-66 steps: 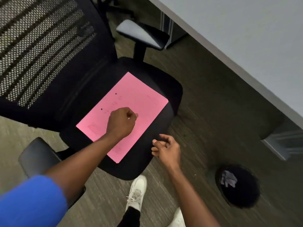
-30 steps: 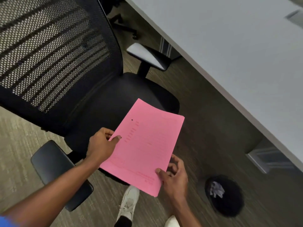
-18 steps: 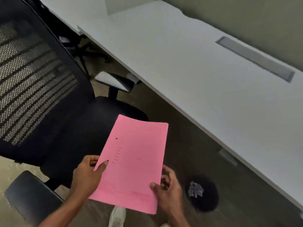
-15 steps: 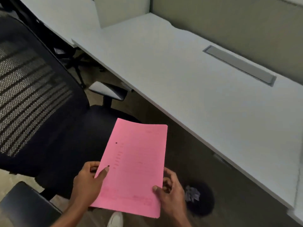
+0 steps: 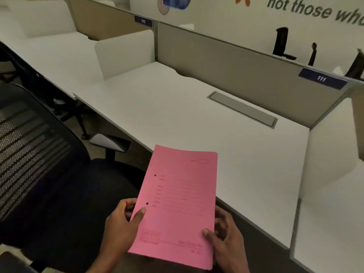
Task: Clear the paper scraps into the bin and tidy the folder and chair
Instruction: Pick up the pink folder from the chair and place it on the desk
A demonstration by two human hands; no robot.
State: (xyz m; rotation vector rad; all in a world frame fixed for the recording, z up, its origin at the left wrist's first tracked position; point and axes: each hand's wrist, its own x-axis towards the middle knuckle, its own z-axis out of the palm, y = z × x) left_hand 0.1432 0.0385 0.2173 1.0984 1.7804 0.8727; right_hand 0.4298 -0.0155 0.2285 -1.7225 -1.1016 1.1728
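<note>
A pink folder (image 5: 179, 205) with two punched holes is held up in the air between the black office chair (image 5: 65, 196) and the white desk (image 5: 197, 119). My left hand (image 5: 122, 223) grips its left edge, thumb on top. At the folder's lower right corner my right hand (image 5: 226, 241) holds it, thumb on the front. The folder's far end overlaps the desk's front edge in view. The chair's mesh back fills the left side, and its seat lies under my left hand. The bin and the paper scraps are out of view.
Grey and white partition panels (image 5: 226, 62) close off the desk at the back and sides. A grey cable flap (image 5: 242, 108) sits in the desk top. The chair's armrest (image 5: 110, 142) stands near the desk edge. Another desk bay lies at the right.
Both hands lifted the pink folder off the chair seat and brought it toward the desk. The view tilted upward, so the floor bin with paper scraps dropped out of sight.
</note>
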